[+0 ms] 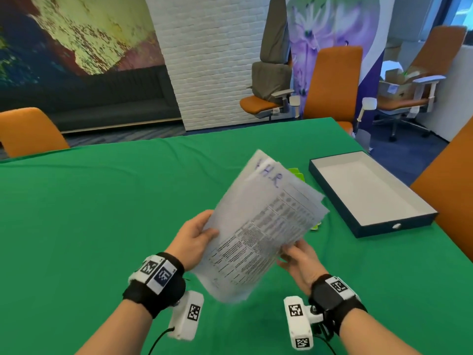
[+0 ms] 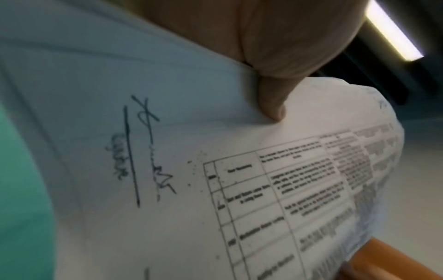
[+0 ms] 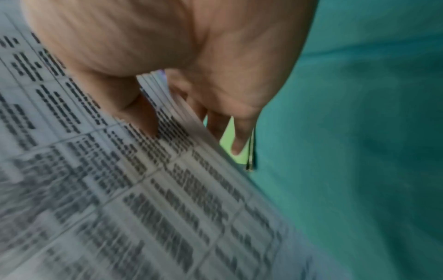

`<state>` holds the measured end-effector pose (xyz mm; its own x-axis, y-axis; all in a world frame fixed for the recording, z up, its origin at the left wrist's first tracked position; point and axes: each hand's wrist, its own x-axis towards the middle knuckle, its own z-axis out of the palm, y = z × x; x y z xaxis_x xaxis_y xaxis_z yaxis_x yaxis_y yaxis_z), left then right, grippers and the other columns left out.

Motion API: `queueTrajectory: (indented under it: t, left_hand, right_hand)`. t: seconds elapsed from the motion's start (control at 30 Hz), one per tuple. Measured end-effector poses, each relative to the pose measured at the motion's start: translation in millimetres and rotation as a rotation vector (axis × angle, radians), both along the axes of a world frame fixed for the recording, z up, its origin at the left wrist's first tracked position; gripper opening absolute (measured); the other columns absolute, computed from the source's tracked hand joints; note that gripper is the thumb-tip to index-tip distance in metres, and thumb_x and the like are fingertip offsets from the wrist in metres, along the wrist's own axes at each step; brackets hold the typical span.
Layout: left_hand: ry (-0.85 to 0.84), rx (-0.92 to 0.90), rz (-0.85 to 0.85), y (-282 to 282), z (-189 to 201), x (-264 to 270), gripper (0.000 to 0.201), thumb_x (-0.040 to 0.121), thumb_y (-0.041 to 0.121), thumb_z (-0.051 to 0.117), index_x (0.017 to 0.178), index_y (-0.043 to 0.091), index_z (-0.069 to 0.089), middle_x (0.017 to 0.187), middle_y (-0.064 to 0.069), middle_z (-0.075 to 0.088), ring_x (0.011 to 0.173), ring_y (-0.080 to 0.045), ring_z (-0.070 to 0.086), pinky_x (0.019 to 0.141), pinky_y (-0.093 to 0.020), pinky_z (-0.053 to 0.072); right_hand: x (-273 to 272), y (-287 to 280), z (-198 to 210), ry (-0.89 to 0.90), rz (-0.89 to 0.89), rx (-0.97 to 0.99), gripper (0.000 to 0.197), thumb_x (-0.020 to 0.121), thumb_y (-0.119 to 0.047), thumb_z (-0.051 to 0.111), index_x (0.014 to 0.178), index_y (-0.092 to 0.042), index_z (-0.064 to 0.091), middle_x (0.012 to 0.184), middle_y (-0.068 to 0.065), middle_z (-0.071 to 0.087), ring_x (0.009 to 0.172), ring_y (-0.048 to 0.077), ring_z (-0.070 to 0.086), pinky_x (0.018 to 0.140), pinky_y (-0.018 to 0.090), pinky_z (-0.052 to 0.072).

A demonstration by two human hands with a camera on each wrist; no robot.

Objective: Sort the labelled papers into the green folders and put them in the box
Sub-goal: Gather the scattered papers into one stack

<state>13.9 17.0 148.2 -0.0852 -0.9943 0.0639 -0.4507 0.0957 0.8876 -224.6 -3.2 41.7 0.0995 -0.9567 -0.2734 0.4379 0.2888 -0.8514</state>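
Observation:
A stack of printed papers [image 1: 258,226] hangs tilted above the green table, its top sheet marked "H.R." in blue ink. My left hand [image 1: 197,234] grips the stack's left edge, thumb on top. My right hand [image 1: 297,254] pinches the lower right edge, thumb on the print and fingers underneath. The left wrist view shows the thumb [image 2: 273,106] pressing a sheet of the papers [image 2: 239,189] with a table and handwriting. In the right wrist view the papers [image 3: 143,189] sit between thumb and fingers [image 3: 239,140]. Bright green folders [image 1: 298,174] lie mostly hidden behind the stack. The open dark box [image 1: 368,193] lies to the right.
The table wears a green cloth [image 1: 102,213]. Orange chairs stand at the far left [image 1: 28,131], behind the table [image 1: 332,83] and close at the right edge [image 1: 450,185]. The box's inside is white and holds nothing.

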Motion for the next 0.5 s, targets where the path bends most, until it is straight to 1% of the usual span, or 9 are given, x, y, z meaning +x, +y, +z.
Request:
queueTrajectory:
  t: [0.07,0.13,0.2,0.23,0.3,0.33,0.37,0.4,0.5]
  left_hand:
    - [0.035,-0.041,0.154,-4,-14,0,0.027,0.092,0.004,0.05,0.1,0.028,0.057,0.101,0.002,0.068,0.094,-0.023,0.065,0.092,-0.048,0.049]
    - [-0.011,-0.099,0.278,-4,-31,-10,0.019,0.094,0.008,0.048,0.107,0.022,0.051,0.103,0.001,0.064,0.095,-0.022,0.063,0.091,-0.046,0.05]
    - [-0.027,-0.118,0.321,2,-49,-29,0.025,0.096,0.009,0.043,0.119,0.018,0.042,0.111,-0.002,0.06,0.097,-0.022,0.062,0.09,-0.042,0.05]
    - [-0.024,-0.109,0.316,7,-58,-40,0.03,0.096,0.008,0.041,0.124,0.018,0.036,0.116,-0.003,0.058,0.096,-0.02,0.062,0.089,-0.039,0.05]
    - [-0.004,-0.089,0.286,18,-77,-57,0.039,0.096,0.006,0.038,0.129,0.02,0.024,0.119,-0.001,0.057,0.089,-0.005,0.063,0.082,-0.026,0.052]
    - [0.007,-0.074,0.28,22,-83,-64,0.042,0.096,0.005,0.037,0.131,0.021,0.019,0.119,0.0,0.057,0.086,0.005,0.061,0.077,-0.015,0.05]
    - [0.028,-0.06,0.279,25,-88,-68,0.046,0.096,0.005,0.036,0.133,0.021,0.015,0.121,0.001,0.056,0.086,0.01,0.06,0.076,-0.009,0.047]
    - [0.066,-0.038,0.28,27,-90,-71,0.051,0.096,0.005,0.037,0.135,0.025,0.012,0.125,0.001,0.054,0.09,0.009,0.059,0.081,-0.011,0.047]
    - [0.167,-0.031,0.265,24,-82,-75,0.067,0.093,0.006,0.047,0.135,0.039,0.007,0.137,-0.005,0.046,0.11,-0.011,0.056,0.1,-0.04,0.046]
  right_hand:
    - [-1,-4,17,0.23,-0.158,-0.12,0.023,0.086,0.001,0.059,0.1,-0.017,0.058,0.098,0.002,0.067,0.089,0.019,0.063,0.086,0.042,0.051]
    - [-4,-4,37,0.489,-0.259,-0.267,0.02,0.089,-0.004,0.058,0.101,-0.021,0.059,0.098,-0.005,0.067,0.09,0.01,0.063,0.084,0.03,0.05]
    - [-4,3,52,0.587,-0.274,-0.401,0.019,0.092,-0.01,0.056,0.101,-0.026,0.056,0.096,-0.012,0.064,0.089,0.001,0.06,0.076,0.014,0.047]
    - [-3,8,54,0.613,-0.264,-0.438,0.018,0.093,-0.012,0.054,0.099,-0.029,0.055,0.096,-0.012,0.063,0.088,-0.001,0.06,0.072,0.01,0.046]
    - [-2,20,46,0.648,-0.238,-0.454,0.018,0.094,-0.014,0.052,0.1,-0.031,0.051,0.099,-0.008,0.062,0.092,0.002,0.06,0.075,0.018,0.05]
    - [-3,26,37,0.655,-0.217,-0.431,0.019,0.094,-0.013,0.052,0.104,-0.029,0.049,0.102,-0.008,0.061,0.094,0.004,0.06,0.082,0.027,0.053]
    - [-6,31,27,0.659,-0.19,-0.383,0.024,0.093,-0.011,0.052,0.108,-0.028,0.046,0.105,-0.009,0.059,0.097,0.006,0.059,0.09,0.036,0.052]
    - [-9,36,20,0.664,-0.17,-0.325,0.031,0.092,-0.009,0.053,0.112,-0.029,0.042,0.107,-0.012,0.056,0.101,0.008,0.057,0.096,0.042,0.048]
    - [-22,41,17,0.67,-0.227,-0.263,0.049,0.087,-0.002,0.056,0.121,-0.031,0.035,0.112,-0.015,0.05,0.113,0.013,0.051,0.103,0.052,0.042]
